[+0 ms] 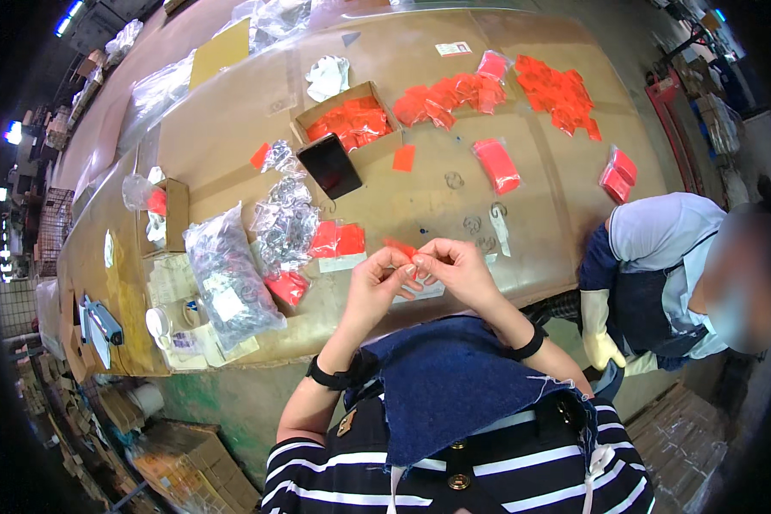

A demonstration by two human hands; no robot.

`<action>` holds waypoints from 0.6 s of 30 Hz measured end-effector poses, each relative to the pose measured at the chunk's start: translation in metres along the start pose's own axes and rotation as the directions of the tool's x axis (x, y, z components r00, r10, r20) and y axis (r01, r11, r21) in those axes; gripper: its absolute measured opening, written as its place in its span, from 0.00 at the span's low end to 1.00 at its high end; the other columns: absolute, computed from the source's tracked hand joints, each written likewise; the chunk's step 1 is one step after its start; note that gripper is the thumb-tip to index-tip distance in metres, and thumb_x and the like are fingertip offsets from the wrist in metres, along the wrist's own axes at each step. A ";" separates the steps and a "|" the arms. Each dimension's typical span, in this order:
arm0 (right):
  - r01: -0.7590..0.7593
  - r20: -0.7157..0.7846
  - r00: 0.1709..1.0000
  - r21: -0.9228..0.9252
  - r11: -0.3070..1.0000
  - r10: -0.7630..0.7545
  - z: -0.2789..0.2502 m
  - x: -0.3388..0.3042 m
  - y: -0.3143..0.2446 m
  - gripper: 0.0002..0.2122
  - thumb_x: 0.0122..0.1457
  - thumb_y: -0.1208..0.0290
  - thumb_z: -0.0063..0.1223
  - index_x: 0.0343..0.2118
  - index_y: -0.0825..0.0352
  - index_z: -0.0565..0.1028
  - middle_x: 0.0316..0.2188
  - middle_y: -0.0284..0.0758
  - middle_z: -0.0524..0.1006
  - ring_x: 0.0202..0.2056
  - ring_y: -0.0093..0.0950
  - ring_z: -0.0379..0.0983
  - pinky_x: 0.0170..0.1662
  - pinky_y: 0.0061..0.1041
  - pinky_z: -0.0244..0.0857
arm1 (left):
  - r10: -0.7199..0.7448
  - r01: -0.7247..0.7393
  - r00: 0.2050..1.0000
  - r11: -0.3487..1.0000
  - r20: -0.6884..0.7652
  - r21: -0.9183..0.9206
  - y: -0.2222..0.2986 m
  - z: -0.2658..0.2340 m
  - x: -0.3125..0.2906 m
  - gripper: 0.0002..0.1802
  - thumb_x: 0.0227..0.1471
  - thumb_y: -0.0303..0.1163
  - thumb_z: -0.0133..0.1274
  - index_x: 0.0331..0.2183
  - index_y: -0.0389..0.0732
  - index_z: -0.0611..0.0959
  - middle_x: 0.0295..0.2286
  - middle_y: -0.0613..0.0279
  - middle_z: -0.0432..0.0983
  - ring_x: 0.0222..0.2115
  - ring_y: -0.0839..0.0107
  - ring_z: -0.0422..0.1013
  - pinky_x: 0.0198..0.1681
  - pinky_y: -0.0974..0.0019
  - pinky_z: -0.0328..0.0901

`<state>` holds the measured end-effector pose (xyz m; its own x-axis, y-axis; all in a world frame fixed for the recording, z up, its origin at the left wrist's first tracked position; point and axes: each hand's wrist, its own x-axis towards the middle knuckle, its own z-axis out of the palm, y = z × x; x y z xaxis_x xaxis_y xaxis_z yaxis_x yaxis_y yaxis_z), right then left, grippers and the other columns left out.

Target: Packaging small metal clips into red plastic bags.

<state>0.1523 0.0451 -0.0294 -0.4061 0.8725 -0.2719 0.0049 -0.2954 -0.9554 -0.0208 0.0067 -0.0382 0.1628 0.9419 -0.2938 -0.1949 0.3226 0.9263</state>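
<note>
Above the near edge of the table, my left hand and my right hand pinch a small red plastic bag between their fingertips. Fingers hide most of the bag, so I cannot tell whether it holds anything. Left of my hands lie flat red bags on a white sheet. Beside them spreads a pile of shiny silver packets. Another red bag lies by a large clear plastic sack filled with greyish pieces.
A dark tablet leans on a cardboard box of red bags. Heaps of red bags cover the table's far right. Bundled red packs lie nearer. A stapler-like blue tool sits at left. A gloved co-worker is at right.
</note>
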 end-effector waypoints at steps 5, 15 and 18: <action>0.014 -0.003 1.000 -0.062 0.998 -0.014 0.002 0.001 0.006 0.07 0.59 0.73 0.54 0.27 0.70 0.75 0.22 0.28 0.75 0.24 0.14 0.69 0.27 0.18 0.65 | 0.059 -0.039 0.994 0.978 -0.090 0.204 0.004 0.008 -0.004 0.03 0.56 0.24 0.51 0.31 0.35 0.75 0.28 0.61 0.76 0.26 0.73 0.76 0.26 0.73 0.72; 0.003 -0.093 0.996 -0.165 0.986 -0.019 0.002 0.001 0.008 0.05 0.56 0.74 0.53 0.27 0.69 0.73 0.21 0.29 0.74 0.25 0.15 0.69 0.23 0.17 0.65 | 0.491 -0.315 0.868 0.660 -0.074 0.682 0.006 0.021 -0.003 0.07 0.45 0.19 0.57 0.28 0.35 0.74 0.23 0.58 0.70 0.19 0.71 0.71 0.22 0.71 0.66; -0.126 -0.006 0.992 0.016 0.992 0.126 -0.005 0.006 0.012 0.03 0.56 0.75 0.50 0.30 0.68 0.74 0.20 0.28 0.74 0.23 0.15 0.70 0.18 0.18 0.66 | 0.366 -0.305 0.930 0.724 0.030 0.618 -0.002 0.018 -0.005 0.08 0.44 0.20 0.59 0.27 0.36 0.75 0.25 0.59 0.72 0.22 0.70 0.72 0.22 0.71 0.66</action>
<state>0.1546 0.0492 -0.0433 -0.3971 0.8304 -0.3908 0.0416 -0.4091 -0.9115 -0.0042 -0.0007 -0.0344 0.1092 0.9914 0.0727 0.4072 -0.1114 0.9065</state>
